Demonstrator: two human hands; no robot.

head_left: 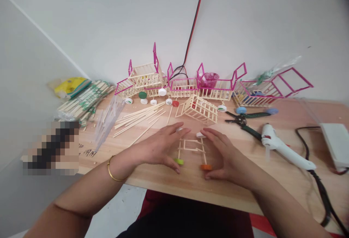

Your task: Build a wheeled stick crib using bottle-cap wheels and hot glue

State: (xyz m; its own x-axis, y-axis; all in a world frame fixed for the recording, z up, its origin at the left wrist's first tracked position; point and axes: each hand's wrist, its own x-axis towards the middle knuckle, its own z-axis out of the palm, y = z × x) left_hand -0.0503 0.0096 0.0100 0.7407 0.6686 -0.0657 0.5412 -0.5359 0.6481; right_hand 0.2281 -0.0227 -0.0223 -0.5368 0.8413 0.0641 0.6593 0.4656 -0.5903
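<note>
A small stick frame (191, 145) with bottle-cap wheels lies on the wooden table between my hands. Its near caps are green (179, 161) and orange (206, 167); a white cap (201, 135) is at the far right corner. My left hand (160, 145) curves around the left side, fingers spread, fingertips by the far left cap and thumb near the green one. On the right, my right hand (229, 156) is also spread, fingertips at the white cap and thumb just below the orange one. Whether the fingertips press on the caps is hard to tell.
Behind stand a stick cage (200, 108) and a row of carts with pink frames (182, 87). Loose sticks (139, 119) and clear glue sticks (107, 121) lie left. Pliers (241, 121), a glue gun (286, 150) and a white box (335, 143) are right.
</note>
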